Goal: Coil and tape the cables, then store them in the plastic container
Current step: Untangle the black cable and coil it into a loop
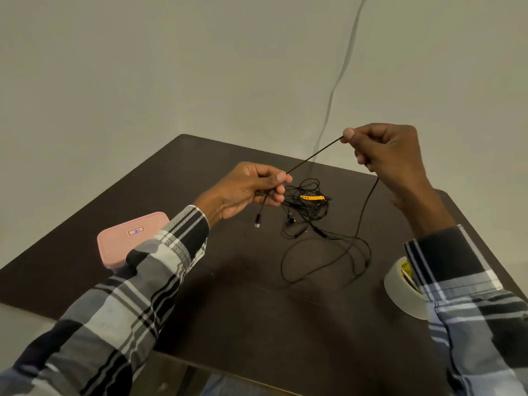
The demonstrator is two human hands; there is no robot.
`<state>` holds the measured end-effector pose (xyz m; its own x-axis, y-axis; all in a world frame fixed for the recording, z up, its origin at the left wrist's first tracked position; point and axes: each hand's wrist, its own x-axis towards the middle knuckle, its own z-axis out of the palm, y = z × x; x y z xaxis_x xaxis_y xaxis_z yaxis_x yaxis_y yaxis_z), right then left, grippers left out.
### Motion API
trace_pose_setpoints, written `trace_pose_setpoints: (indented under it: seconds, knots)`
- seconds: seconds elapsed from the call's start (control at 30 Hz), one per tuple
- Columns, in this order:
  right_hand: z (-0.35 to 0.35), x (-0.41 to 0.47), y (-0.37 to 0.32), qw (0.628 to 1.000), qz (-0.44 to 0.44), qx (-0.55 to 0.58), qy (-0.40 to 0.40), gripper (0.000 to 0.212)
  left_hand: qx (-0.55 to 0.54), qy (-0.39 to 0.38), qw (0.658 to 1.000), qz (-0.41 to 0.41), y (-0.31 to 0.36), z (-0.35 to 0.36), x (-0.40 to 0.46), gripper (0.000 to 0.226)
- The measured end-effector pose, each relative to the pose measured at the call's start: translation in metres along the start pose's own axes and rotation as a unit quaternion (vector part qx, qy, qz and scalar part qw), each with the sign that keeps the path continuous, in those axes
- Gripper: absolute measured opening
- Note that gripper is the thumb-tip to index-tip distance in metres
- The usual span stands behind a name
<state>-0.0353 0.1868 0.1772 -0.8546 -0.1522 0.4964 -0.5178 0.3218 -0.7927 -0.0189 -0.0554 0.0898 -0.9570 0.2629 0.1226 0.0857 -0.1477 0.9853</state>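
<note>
black cable — taut | left hand pinches (thumb-forefinger) | right hand pinches

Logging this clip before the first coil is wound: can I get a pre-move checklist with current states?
1. Both hands hold the black cable: ok. Left hand and right hand each pinch it, with a taut stretch between the grips.
2. Connector end free: ok, it hangs below the left hand.
3. Rest of the cable free of the tangled pile: not ok, its slack loops on the table beside and into the pile.
4. Tape roll within reach: ok, by the right sleeve.
5. Pink container ready to receive: not ok, lid on.
6. Tape end loose: cannot tell.
</note>
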Motion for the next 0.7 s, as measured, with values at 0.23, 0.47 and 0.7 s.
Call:
trace_pose_setpoints:
  seconds: [0.23,0.47,0.7]
  knots:
    - [0.001,0.005,-0.006,0.999,-0.027,0.008,0.043,0.024,0.015,-0.007,1.0,-0.01,-0.001,0.001,-0.005,0.014]
    - [0.005,0.005,-0.011,0.993,-0.028,0.046,0.103,0.024,0.043,-0.005,0.999,-0.028,-0.009,-0.007,-0.011,0.016]
    - [0.014,0.003,-0.01,0.994,-0.03,0.047,0.093,0.023,0.111,0.017,0.992,-0.049,-0.018,-0.017,-0.015,0.022]
